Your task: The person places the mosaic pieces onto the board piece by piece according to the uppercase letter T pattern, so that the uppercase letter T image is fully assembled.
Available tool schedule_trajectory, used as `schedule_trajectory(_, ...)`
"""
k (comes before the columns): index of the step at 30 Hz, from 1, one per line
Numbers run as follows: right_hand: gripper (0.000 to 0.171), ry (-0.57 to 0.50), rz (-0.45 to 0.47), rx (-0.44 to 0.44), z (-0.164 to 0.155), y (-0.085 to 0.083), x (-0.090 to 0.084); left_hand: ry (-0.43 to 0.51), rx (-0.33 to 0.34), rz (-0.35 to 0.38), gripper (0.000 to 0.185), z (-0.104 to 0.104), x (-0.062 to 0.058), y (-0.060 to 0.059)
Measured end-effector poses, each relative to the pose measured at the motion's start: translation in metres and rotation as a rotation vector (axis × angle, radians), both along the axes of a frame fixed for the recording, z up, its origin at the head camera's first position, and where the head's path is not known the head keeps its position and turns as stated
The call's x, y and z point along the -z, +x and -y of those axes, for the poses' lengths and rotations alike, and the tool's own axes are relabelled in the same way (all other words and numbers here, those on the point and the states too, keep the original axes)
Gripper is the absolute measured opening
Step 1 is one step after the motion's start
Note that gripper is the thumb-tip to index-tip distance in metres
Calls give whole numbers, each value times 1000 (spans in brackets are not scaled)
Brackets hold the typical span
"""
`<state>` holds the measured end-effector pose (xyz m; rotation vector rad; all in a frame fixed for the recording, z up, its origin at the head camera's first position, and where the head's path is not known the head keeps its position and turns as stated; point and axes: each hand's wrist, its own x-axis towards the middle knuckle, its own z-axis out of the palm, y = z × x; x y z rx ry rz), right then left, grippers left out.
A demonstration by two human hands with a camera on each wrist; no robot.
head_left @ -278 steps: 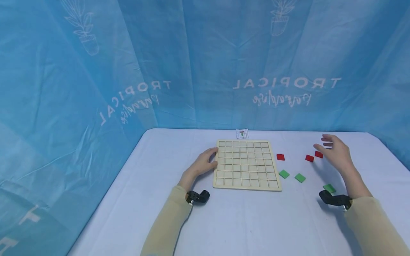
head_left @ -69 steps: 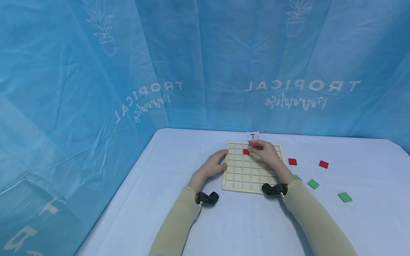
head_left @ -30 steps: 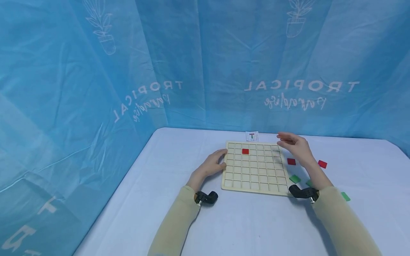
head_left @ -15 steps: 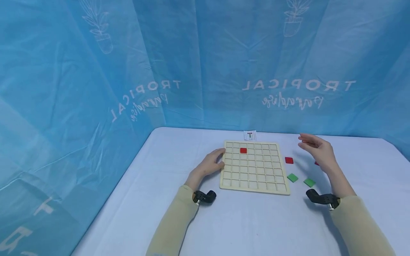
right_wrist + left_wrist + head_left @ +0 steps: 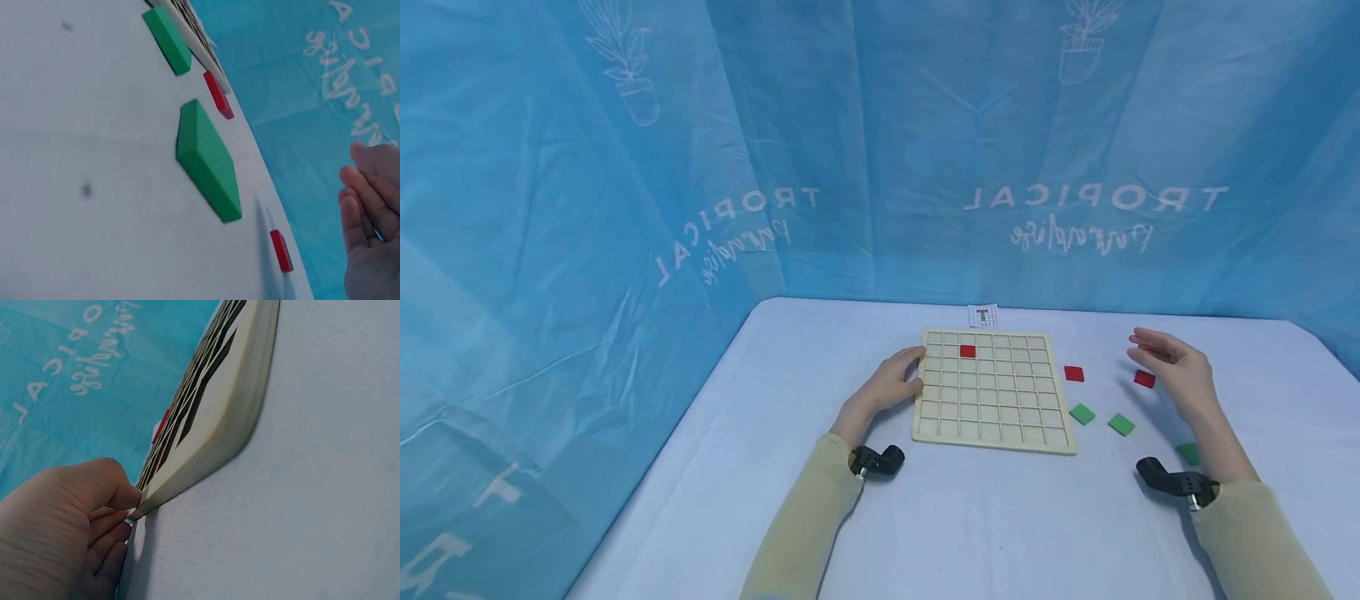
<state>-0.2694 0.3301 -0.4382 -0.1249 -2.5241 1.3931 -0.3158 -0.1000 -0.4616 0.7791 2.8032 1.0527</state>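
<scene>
In the head view, a pale wooden grid board (image 5: pixel 992 448) lies on the table with one red square tile (image 5: pixel 967 352) in a cell near its top left. My left hand (image 5: pixel 883 387) rests at the board's left edge, thumb and fingers apart along it. The left wrist view puts the thumb (image 5: pixel 109 484) against the rim. On the right, my right hand (image 5: pixel 1183 375) hovers over the table with nothing visible in its fingers, close to a loose red tile (image 5: pixel 1145 379). Another red tile (image 5: pixel 1074 373) lies nearer the board.
Green tiles lie right of the board: one beside it (image 5: pixel 1082 414), one farther right (image 5: pixel 1122 424), and a third green tile (image 5: pixel 1188 453) partly behind the right wrist. A small printed grid card (image 5: pixel 982 316) with a red-and-green T lies behind the board. A blue curtain (image 5: pixel 910 167) backs the table.
A red tile from the right now sits in the board, where the right hand was working. That hand has since moved right, back toward the loose tiles. The left hand stays at the edge.
</scene>
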Motion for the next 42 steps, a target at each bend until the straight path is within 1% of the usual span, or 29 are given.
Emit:
schedule_trajectory(3, 61, 10, 15, 21, -4, 0, 3, -17, -7, -2, 63, -1, -1, -1)
schedule_trajectory(4, 61, 19, 21, 32, -6, 0, 4, -13, -11, 12, 63, -1, -1, -1)
schedule_trajectory(7, 62, 61, 31, 62, -10, 1, 9, -33, -15, 22, 64, -1, 0, -2)
schedule_trajectory(10, 60, 91, 40, 83, -14, 0, 15, -39, -16, 22, 63, -1, 0, -3)
schedule_trajectory(13, 58, 100, 47, 93, -19, 0, 20, -39, -21, 20, 64, -1, 0, -2)
schedule_trajectory(18, 59, 116, 45, 87, -22, 1, 23, -32, -31, 23, 64, -2, 0, -2)
schedule_trajectory(23, 56, 155, 53, 82, -24, 3, 27, -40, -39, 32, 64, -2, -1, -1)
schedule_trajectory(28, 53, 188, 73, 67, -27, 3, 32, -40, -34, 30, 63, -2, -2, 0)
schedule_trajectory(33, 51, 228, 70, 43, -29, 5, 37, -36, -31, 28, 64, -2, -1, 0)
schedule_trajectory(38, 49, 277, 61, 14, -29, 6, 38, -39, -30, 28, 64, -2, 0, 0)
schedule_trajectory(42, 48, 292, 64, 10, -28, 5, 39, -41, -30, 30, 64, -1, -1, 0)
